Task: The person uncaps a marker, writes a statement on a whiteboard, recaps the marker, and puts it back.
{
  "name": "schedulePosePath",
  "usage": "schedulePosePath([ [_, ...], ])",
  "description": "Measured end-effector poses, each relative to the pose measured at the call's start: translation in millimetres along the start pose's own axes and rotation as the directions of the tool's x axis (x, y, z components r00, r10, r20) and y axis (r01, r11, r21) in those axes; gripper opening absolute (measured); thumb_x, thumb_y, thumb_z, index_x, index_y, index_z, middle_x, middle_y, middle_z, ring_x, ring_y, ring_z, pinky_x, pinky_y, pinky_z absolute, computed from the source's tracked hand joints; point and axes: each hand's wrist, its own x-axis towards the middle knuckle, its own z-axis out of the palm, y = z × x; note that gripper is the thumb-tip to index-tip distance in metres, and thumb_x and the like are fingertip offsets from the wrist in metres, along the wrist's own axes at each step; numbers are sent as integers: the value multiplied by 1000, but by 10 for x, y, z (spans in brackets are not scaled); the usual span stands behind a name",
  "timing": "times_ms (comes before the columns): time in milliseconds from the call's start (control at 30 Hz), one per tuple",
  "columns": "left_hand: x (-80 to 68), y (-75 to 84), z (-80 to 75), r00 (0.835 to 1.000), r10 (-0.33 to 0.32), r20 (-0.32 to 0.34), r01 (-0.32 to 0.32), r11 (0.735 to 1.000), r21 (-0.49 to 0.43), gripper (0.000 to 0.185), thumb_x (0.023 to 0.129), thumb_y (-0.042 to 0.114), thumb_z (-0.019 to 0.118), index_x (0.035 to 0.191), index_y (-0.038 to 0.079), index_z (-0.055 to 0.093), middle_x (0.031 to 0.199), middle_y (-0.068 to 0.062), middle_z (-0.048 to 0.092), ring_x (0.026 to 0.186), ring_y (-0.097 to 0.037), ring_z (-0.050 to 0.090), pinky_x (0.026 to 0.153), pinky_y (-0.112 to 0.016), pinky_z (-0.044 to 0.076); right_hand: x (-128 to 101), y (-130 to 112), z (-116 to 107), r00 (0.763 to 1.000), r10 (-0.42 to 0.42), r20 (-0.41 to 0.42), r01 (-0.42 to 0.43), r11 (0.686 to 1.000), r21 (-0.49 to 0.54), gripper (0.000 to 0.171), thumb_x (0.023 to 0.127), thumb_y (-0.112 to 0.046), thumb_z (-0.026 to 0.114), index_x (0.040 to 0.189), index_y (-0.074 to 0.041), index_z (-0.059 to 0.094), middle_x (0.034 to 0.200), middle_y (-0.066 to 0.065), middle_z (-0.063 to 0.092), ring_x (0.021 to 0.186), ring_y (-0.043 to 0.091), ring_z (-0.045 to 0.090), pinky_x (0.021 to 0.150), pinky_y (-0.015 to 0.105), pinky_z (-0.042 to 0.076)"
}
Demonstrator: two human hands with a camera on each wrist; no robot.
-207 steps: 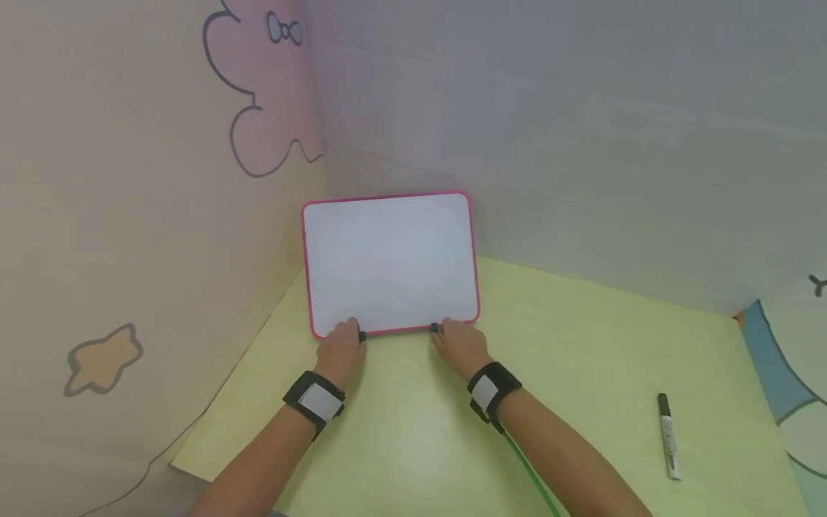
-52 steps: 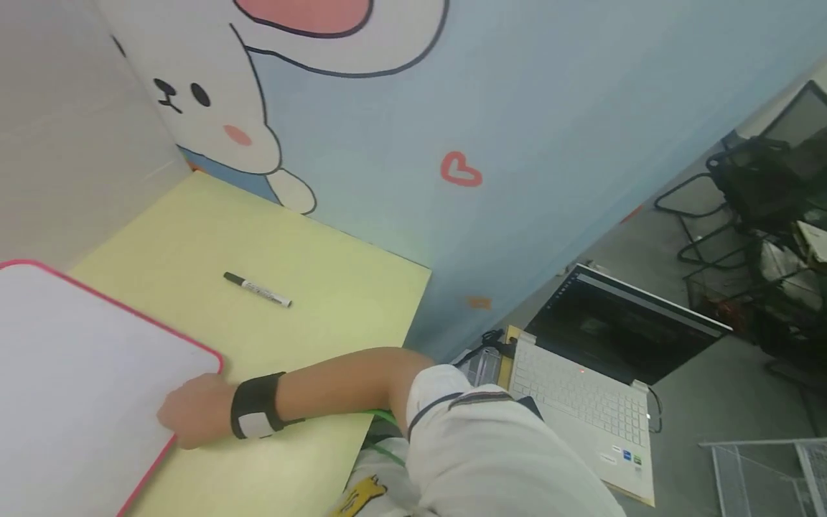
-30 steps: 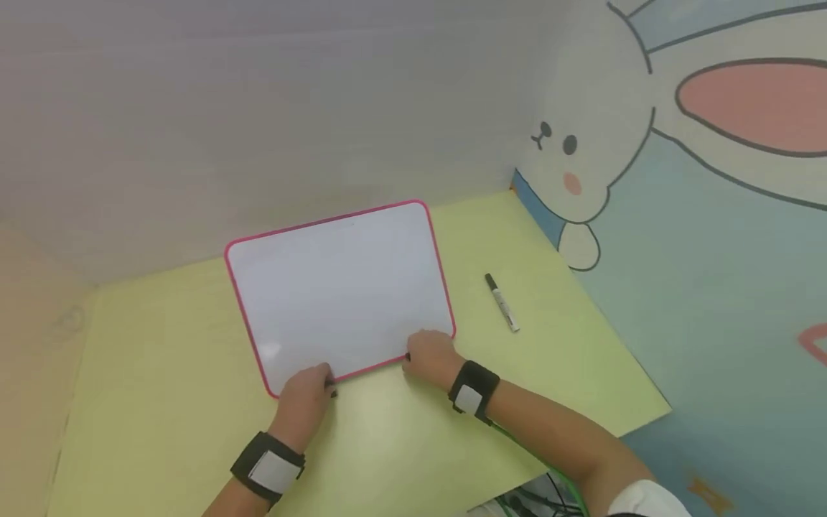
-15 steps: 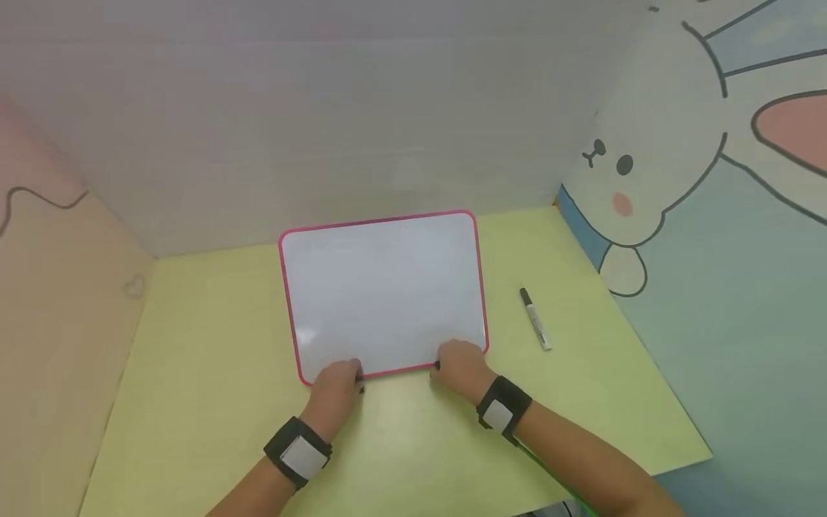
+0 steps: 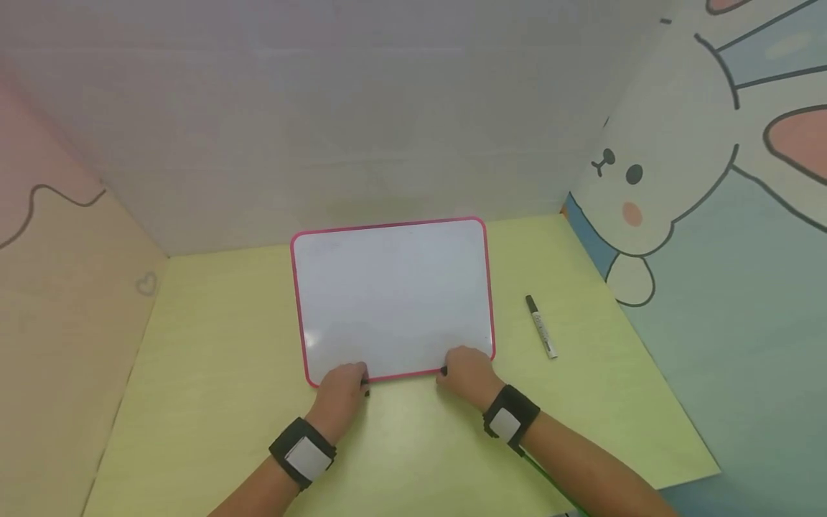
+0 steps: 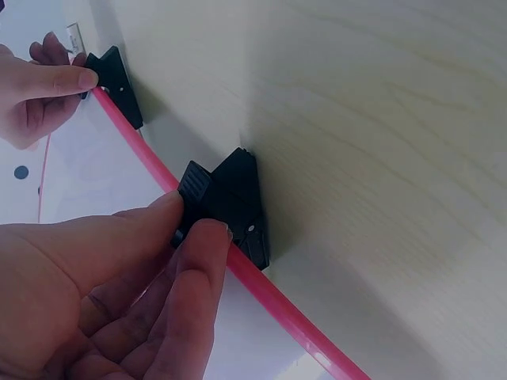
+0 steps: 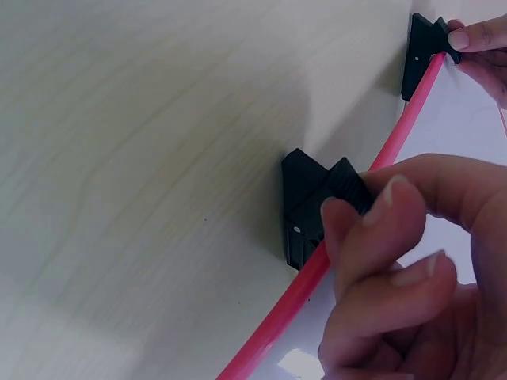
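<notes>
A whiteboard (image 5: 394, 294) with a pink frame stands on the yellow table, leaning back a little. Two black clips sit on its lower edge. In the left wrist view, my left hand (image 6: 119, 293) pinches the near black clip (image 6: 230, 194) between thumb and fingers. My right hand (image 7: 404, 269) pinches the other black clip (image 7: 309, 206), as the right wrist view shows. From the head view both clips are mostly covered by the hands. A capped marker (image 5: 541, 327), white with a black cap, lies right of the board.
The yellow table (image 5: 213, 345) meets a pale back wall (image 5: 362, 129) behind the board. A side wall (image 5: 58, 345) stands at the left, and a rabbit-painted wall (image 5: 730, 301) at the right. A green cable (image 5: 549, 477) runs along the right forearm.
Compared with the oldest frame, the whiteboard stands farther right, nearer the marker, both hands still at its lower edge. The head view swung right, then back. Over the last half second, little moved.
</notes>
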Motion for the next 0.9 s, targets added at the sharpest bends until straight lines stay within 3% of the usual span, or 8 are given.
schedulePosePath([
  [167,-6,-11,-22,1000,22,-21,-22,1000,1,17,74,4,77,71,6,60,63,1,56,59,-12,49,55,-27,43,-18,33,-19,1000,-23,-18,23,999,40,41,78,-23,68,51,-16,37,51,-7,29,48,8,29,42,21,20],
  [367,-16,-50,-135,1000,-1,15,2,997,-72,10,77,8,76,74,9,66,66,3,60,63,-10,51,58,-27,46,-98,184,-135,998,-24,-56,28,997,73,36,79,-37,73,58,-15,54,54,-7,45,52,9,41,44,22,32],
  [533,-6,-163,-378,998,-66,20,68,983,-168,6,80,14,74,78,11,69,69,4,63,63,-9,52,58,-25,47,-201,431,-385,992,46,-120,-28,989,145,27,80,-35,73,65,-14,62,56,-6,52,52,11,45,46,24,36],
  [767,-42,-476,-687,978,-181,-104,153,960,-235,13,83,20,72,83,8,70,71,-1,64,66,-14,54,58,-25,47,-372,918,-626,956,176,-236,-129,971,200,21,86,-29,66,84,-8,67,61,-1,56,52,13,45,44,25,34],
  [900,-115,-596,-740,966,-227,-125,190,948,-254,15,84,23,71,85,8,69,71,-2,64,66,-16,53,56,-24,47,-410,1231,-615,939,265,-218,-214,949,233,33,88,-29,62,102,0,60,71,7,58,54,16,47,43,27,36],
])
